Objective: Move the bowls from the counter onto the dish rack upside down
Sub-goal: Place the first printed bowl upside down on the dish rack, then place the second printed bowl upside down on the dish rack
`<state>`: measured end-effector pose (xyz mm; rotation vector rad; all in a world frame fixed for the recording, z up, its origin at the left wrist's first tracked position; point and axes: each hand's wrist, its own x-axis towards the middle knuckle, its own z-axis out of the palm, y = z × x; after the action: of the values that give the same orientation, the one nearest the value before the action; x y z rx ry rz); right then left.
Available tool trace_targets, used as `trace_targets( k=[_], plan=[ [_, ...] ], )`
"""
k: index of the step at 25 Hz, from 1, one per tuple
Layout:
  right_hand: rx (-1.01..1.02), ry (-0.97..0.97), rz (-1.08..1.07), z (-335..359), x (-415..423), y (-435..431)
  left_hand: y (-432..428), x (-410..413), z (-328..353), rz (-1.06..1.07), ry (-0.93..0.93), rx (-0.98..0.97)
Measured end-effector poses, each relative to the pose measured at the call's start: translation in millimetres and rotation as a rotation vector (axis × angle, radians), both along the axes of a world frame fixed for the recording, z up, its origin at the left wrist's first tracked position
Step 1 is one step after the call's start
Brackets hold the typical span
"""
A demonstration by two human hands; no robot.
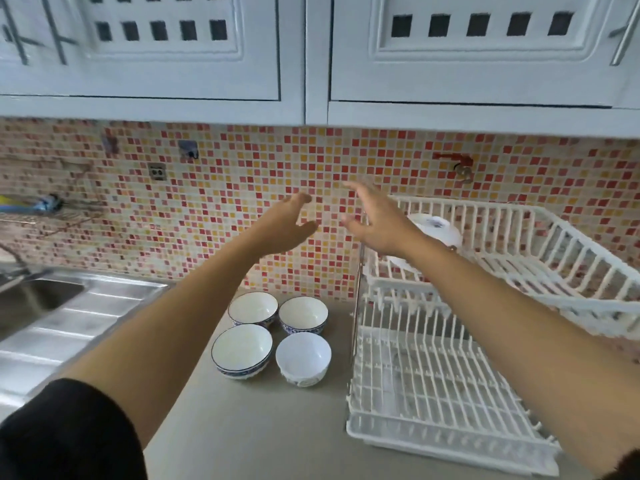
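Four bowls stand upright in a tight square on the counter, just left of the rack: two rear bowls and the front left bowl have blue-patterned outsides, the front right bowl is plain white. The white two-tier rack holds one white bowl upside down on its upper tier.

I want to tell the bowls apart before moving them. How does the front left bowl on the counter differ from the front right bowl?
The front left bowl has a dark blue rim line and blue pattern outside; the front right bowl is plain white, rim included. The front left bowl looks wider and shallower, the front right bowl narrower and deeper. Both stand upright, empty, side by side on the counter, left of the dish rack.
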<state>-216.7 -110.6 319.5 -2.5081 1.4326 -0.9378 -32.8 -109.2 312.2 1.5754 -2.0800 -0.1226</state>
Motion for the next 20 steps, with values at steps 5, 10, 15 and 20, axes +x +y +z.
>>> trace_targets(
  k=[5,10,15,20],
  plan=[
    [0.095,-0.088,-0.008,-57,69,7,26,50,-55,0.110,0.059,0.109],
    [0.397,-0.197,-0.215,-163,97,-6,23,73,-153,0.186,0.092,0.391],
    [0.626,-0.267,-0.395,-256,94,-40,2,70,-238,0.290,0.212,0.642],
    [0.803,-0.218,-0.559,-317,91,-77,-34,66,-294,0.333,0.194,0.754]
  ],
)
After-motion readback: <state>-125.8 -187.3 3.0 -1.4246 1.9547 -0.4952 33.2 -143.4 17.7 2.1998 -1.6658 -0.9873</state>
